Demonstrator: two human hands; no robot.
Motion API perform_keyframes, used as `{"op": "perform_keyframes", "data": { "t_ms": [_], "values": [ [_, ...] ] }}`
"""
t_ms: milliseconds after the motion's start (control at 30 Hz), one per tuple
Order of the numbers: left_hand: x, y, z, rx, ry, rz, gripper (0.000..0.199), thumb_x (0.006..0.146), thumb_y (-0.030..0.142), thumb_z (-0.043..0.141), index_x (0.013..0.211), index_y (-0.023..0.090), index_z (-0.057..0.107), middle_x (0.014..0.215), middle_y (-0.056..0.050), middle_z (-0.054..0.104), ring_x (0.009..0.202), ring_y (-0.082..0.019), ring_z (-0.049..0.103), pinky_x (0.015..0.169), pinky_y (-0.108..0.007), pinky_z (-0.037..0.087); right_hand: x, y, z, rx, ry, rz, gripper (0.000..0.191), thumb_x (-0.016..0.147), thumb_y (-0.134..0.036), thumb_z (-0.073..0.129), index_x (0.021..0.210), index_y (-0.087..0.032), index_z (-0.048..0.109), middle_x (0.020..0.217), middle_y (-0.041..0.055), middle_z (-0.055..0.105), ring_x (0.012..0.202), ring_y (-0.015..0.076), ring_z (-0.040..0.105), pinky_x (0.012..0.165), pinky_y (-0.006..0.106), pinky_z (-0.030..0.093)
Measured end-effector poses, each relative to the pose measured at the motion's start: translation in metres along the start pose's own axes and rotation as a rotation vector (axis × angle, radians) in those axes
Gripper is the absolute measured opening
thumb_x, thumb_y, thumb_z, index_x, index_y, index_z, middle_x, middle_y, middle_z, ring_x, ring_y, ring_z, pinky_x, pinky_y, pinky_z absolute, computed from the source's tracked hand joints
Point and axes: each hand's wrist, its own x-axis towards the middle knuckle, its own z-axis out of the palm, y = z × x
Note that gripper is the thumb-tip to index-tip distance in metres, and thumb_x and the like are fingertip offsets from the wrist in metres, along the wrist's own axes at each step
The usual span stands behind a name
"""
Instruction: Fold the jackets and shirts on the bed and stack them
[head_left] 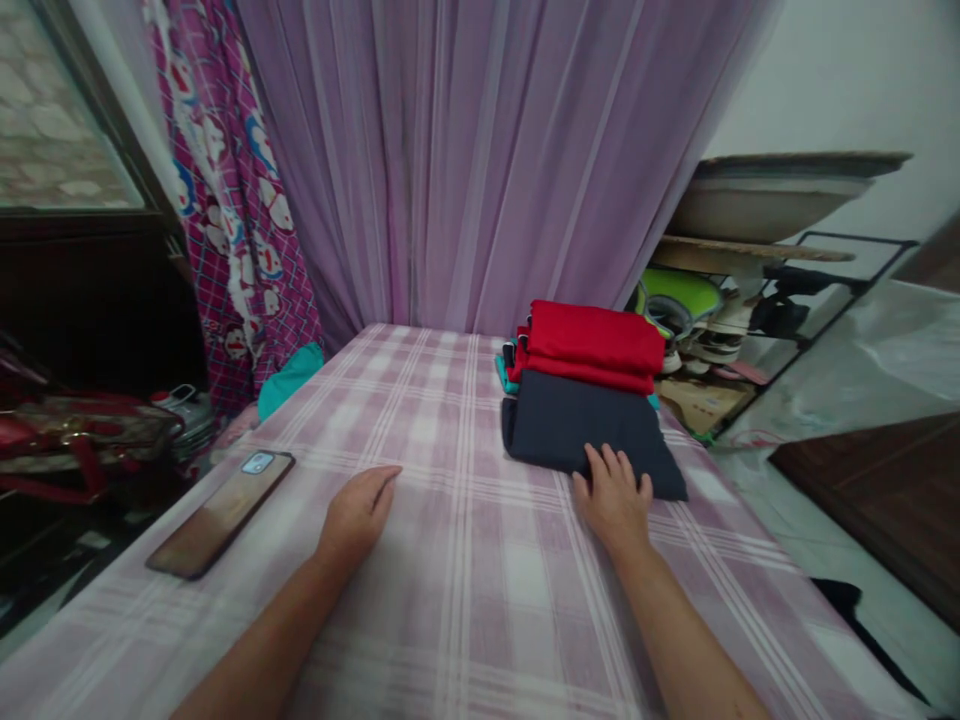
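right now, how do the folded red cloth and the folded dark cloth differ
The red cloth is bright; the dark cloth is near-black blue. The red cloth sits farther back; the dark cloth lies nearer, the right hand at its front edge. Both are folded.

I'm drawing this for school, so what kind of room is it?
Probably a room in a home, perhaps a bedroom: there's a cartoon-print curtain, a dark folded cloth and some shoes.

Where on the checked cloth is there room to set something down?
The checked cloth is bare between the left hand and right hand, and beyond the left hand up to the purple curtain. It is crowded on the right, where the dark folded cloth and red folded cloth sit. A phone lies near the left edge.
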Motion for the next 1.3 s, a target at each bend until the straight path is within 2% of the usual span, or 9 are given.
{"op": "perform_keyframes", "data": {
  "t_ms": [133, 300, 467, 600, 767, 967, 1100, 1300],
  "values": [
    [-0.003, -0.004, -0.007, -0.021, -0.025, -0.068, 0.033, 0.089, 0.033, 0.044, 0.104, 0.023, 0.072, 0.105, -0.005, 0.077, 0.100, -0.021, 0.070, 0.094, -0.037, 0.056, -0.023, -0.020, 0.000, 0.021, 0.030, 0.059, 0.059, 0.094, -0.036, 0.039, 0.145, -0.010, 0.046, 0.150, 0.0235, 0.044, 0.139, 0.0376, 0.036, 0.106, 0.061, 0.032],
    [0.000, -0.001, -0.006, -0.054, -0.052, -0.071, 0.032, 0.088, 0.032, 0.045, 0.100, 0.023, 0.074, 0.102, -0.005, 0.077, 0.098, -0.022, 0.070, 0.092, -0.039, 0.055, -0.047, -0.017, 0.006, 0.077, 0.089, -0.024, 0.052, 0.092, -0.038, 0.041, 0.137, -0.018, 0.055, 0.150, 0.0198, 0.044, 0.139, 0.0367, 0.038, 0.108, 0.058, 0.032],
    [0.001, -0.001, -0.007, -0.059, -0.070, -0.085, 0.032, 0.087, 0.031, 0.046, 0.098, 0.024, 0.075, 0.099, -0.004, 0.078, 0.095, -0.021, 0.070, 0.091, -0.038, 0.055, -0.043, -0.003, 0.012, 0.192, 0.112, -0.068, 0.048, 0.089, -0.041, 0.044, 0.127, -0.018, 0.062, 0.144, 0.0188, 0.050, 0.132, 0.0363, 0.045, 0.106, 0.056, 0.037],
    [0.000, 0.000, -0.007, -0.068, -0.073, -0.089, 0.032, 0.087, 0.031, 0.045, 0.097, 0.024, 0.074, 0.098, -0.005, 0.078, 0.094, -0.022, 0.070, 0.090, -0.039, 0.055, -0.041, -0.004, 0.012, 0.263, 0.155, -0.038, 0.048, 0.089, -0.039, 0.041, 0.121, -0.014, 0.065, 0.140, 0.0197, 0.052, 0.130, 0.0342, 0.047, 0.107, 0.051, 0.039],
    [0.001, 0.000, -0.008, -0.070, -0.075, -0.081, 0.030, 0.086, 0.031, 0.046, 0.095, 0.024, 0.074, 0.096, -0.004, 0.078, 0.093, -0.021, 0.070, 0.090, -0.039, 0.055, -0.041, -0.007, 0.010, 0.306, 0.126, -0.026, 0.046, 0.088, -0.039, 0.041, 0.120, -0.016, 0.066, 0.140, 0.0182, 0.054, 0.128, 0.0333, 0.050, 0.106, 0.051, 0.041],
    [0.001, -0.002, -0.008, -0.063, -0.082, -0.061, 0.031, 0.087, 0.032, 0.046, 0.094, 0.025, 0.074, 0.096, -0.003, 0.078, 0.093, -0.021, 0.070, 0.090, -0.038, 0.055, -0.041, -0.009, 0.008, 0.322, 0.133, 0.007, 0.046, 0.088, -0.039, 0.039, 0.118, -0.018, 0.067, 0.140, 0.0164, 0.054, 0.128, 0.0320, 0.049, 0.105, 0.051, 0.042],
    [0.001, -0.002, -0.008, -0.053, -0.085, -0.060, 0.031, 0.087, 0.032, 0.045, 0.094, 0.024, 0.074, 0.096, -0.004, 0.078, 0.093, -0.022, 0.070, 0.090, -0.039, 0.055, -0.042, -0.010, 0.009, 0.324, 0.136, -0.009, 0.048, 0.089, -0.039, 0.038, 0.118, -0.014, 0.067, 0.139, 0.0188, 0.054, 0.128, 0.0323, 0.050, 0.106, 0.050, 0.041],
    [0.001, 0.001, -0.009, -0.049, -0.094, -0.059, 0.032, 0.088, 0.032, 0.044, 0.095, 0.024, 0.074, 0.097, -0.005, 0.077, 0.094, -0.023, 0.070, 0.090, -0.040, 0.055, -0.041, -0.009, 0.006, 0.285, 0.146, -0.028, 0.045, 0.089, -0.037, 0.040, 0.119, -0.015, 0.066, 0.139, 0.0184, 0.054, 0.128, 0.0323, 0.050, 0.107, 0.049, 0.041]
  ]
}}
